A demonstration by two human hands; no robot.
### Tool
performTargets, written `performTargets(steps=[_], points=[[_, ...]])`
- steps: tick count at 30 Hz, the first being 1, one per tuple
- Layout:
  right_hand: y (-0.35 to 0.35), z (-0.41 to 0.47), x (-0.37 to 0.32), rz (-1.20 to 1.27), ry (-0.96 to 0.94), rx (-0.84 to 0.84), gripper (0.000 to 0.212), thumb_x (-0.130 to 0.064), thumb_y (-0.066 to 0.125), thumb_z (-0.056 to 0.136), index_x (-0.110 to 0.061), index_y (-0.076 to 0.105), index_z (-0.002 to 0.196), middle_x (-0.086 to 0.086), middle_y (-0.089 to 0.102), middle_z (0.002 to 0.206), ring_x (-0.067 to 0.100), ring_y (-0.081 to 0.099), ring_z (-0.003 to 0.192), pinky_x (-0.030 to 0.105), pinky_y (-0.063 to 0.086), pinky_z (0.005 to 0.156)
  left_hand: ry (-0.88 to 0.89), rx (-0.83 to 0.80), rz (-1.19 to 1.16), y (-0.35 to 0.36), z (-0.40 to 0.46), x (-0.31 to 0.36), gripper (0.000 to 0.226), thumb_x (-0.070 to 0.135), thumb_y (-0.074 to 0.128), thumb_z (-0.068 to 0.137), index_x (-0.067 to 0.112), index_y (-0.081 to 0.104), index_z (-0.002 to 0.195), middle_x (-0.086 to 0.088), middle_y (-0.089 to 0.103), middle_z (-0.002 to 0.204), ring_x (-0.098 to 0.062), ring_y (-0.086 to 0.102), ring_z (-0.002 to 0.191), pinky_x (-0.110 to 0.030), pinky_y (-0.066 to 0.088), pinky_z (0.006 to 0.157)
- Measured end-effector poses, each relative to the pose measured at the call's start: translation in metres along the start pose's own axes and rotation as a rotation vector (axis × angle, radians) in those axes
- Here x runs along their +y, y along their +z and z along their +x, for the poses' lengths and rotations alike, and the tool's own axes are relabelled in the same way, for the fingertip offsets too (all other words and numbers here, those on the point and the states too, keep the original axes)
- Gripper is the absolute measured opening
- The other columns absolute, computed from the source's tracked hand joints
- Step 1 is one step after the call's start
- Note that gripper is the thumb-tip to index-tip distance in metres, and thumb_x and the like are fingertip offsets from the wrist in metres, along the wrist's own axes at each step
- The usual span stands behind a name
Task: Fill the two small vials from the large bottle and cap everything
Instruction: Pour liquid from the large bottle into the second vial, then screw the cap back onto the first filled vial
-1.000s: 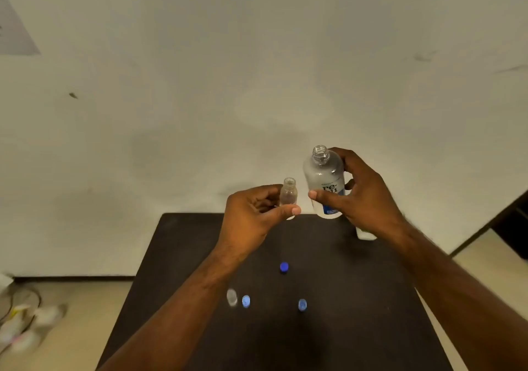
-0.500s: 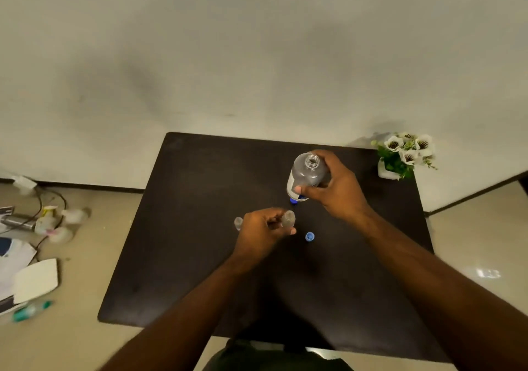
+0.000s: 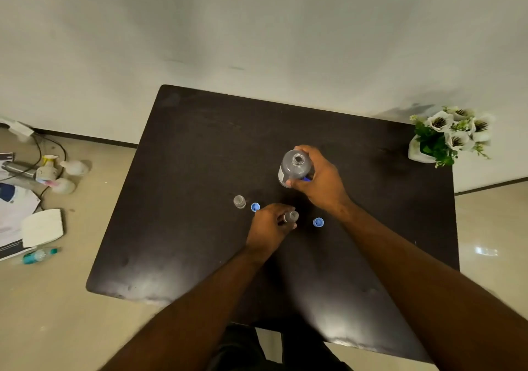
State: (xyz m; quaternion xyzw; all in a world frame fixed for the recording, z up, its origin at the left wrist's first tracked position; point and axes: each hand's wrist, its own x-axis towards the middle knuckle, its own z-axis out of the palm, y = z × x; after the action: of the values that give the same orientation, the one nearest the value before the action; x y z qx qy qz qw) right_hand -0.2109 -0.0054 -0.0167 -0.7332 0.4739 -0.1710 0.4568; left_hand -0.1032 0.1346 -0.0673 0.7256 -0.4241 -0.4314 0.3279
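Observation:
My right hand [image 3: 321, 183] grips the large clear bottle [image 3: 295, 167], uncapped and upright over the dark table [image 3: 200, 156]. Just in front of it my left hand [image 3: 268, 226] pinches a small open vial [image 3: 291, 216] low over the table. A second small vial [image 3: 239, 201] stands uncapped to the left, with a blue cap [image 3: 255, 206] beside it. Another blue cap [image 3: 318, 222] lies right of my left hand. A bit of blue shows under my right hand's fingers by the bottle's base.
A white pot of white flowers [image 3: 445, 136] stands at the table's far right corner. On the floor to the left lie papers, cables, small bottles and a teal tube [image 3: 38, 255]. A pale wall rises behind the table.
The view has tipped down from the wall to the tabletop. Both hands have come down from chest height with the bottle and the vial, close to the table surface.

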Motion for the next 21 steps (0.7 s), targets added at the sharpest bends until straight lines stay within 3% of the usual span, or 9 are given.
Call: performTargets(steps=[13, 21], points=[[0.008, 0.014, 0.019, -0.043, 0.034, -0.059, 0.081, -0.018, 0.089, 0.072, -0.027, 0.047, 0.141, -0.022, 0.052, 0.126, -0.003, 0.052, 0.11, -0.005, 0.037, 0.083, 0.038, 0.0, 0.002, 0.01, 0.016, -0.014, 0.04, 0.004, 0.081, 0.08, 0.012, 0.074, 0.119, -0.002, 0.074, 0.115, -0.014, 0.071, 0.108, -0.035, 0.058, 0.097], [0.01, 0.01, 0.021, -0.036, 0.06, -0.067, 0.083, -0.017, 0.088, 0.074, -0.028, 0.045, 0.144, -0.017, 0.054, 0.132, -0.001, 0.05, 0.12, 0.003, 0.037, 0.091, 0.089, -0.023, 0.058, 0.006, 0.017, -0.016, 0.043, 0.005, 0.08, 0.082, 0.013, 0.071, 0.124, -0.001, 0.073, 0.122, -0.012, 0.069, 0.113, -0.028, 0.055, 0.101]])
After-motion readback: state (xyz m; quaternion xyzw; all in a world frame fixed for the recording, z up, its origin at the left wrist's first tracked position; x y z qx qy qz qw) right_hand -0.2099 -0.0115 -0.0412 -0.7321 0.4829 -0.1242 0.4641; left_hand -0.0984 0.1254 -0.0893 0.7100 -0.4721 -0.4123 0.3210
